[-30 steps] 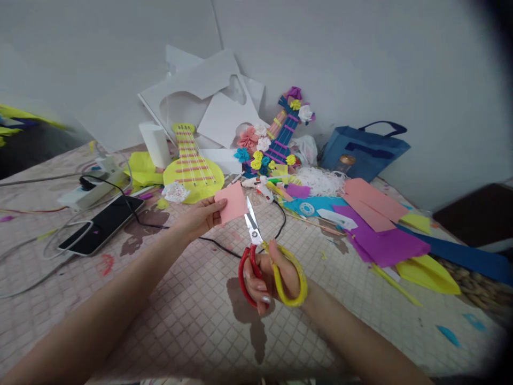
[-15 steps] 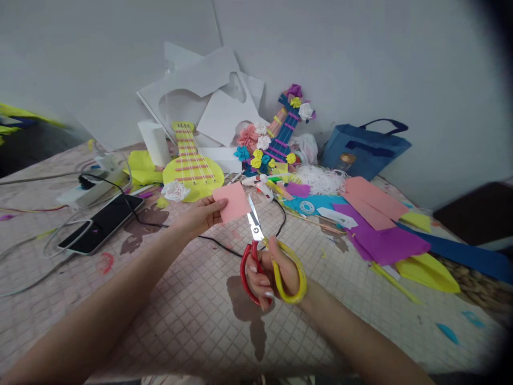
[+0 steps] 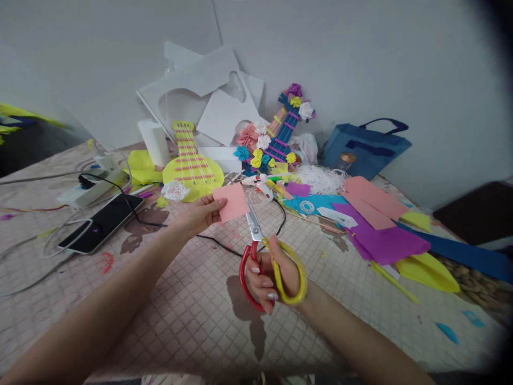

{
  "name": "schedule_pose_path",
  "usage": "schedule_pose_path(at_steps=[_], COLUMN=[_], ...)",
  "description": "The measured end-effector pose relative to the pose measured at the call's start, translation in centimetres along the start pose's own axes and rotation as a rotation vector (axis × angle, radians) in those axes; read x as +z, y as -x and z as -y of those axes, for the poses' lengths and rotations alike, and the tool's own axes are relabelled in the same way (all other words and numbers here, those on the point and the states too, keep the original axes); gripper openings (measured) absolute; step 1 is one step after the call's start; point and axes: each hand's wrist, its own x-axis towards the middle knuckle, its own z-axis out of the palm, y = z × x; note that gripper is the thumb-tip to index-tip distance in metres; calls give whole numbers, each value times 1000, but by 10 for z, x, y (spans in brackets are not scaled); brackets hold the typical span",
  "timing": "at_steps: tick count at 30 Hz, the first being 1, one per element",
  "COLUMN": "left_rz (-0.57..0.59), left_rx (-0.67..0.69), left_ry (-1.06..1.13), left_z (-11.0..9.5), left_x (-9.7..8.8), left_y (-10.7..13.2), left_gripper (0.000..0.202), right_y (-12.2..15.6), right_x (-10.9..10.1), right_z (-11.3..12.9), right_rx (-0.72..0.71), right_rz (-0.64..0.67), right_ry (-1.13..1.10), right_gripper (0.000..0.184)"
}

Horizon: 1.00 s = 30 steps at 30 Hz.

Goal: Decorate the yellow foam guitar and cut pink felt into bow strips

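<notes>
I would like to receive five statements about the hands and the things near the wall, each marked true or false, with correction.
1. The left hand holds a pink paper. True.
2. Both hands hold only paper. False: the right hand holds scissors.
3. The blue guitar is decorated with flowers. True.
4. A red bag stands at the right. False: it is a blue bag.
5. The yellow guitar is left of the blue guitar. True.

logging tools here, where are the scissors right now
In the head view, the scissors are near the middle, in the right hand, with their blades beside the right edge of the pink paper that the left hand holds.
</notes>
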Motion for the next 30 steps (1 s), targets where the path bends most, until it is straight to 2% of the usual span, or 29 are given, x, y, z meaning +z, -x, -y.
schedule_pose_path(at_steps=[9, 16, 30], left_rz=[0, 10, 52], left_rx=[26, 21, 17], left_ry=[-16, -31, -48], left_z=[0, 0, 4], left_x=[-2, 0, 0], left_y=[-1, 0, 1], left_gripper=[15, 17, 19], right_y=[-1, -1, -2], right_x=[-7, 1, 7], right_z=[-5, -7, -5], right_rx=[-18, 7, -23], right_rz=[65, -6, -10], right_ry=[-61, -4, -53], right_gripper=[69, 77, 78])
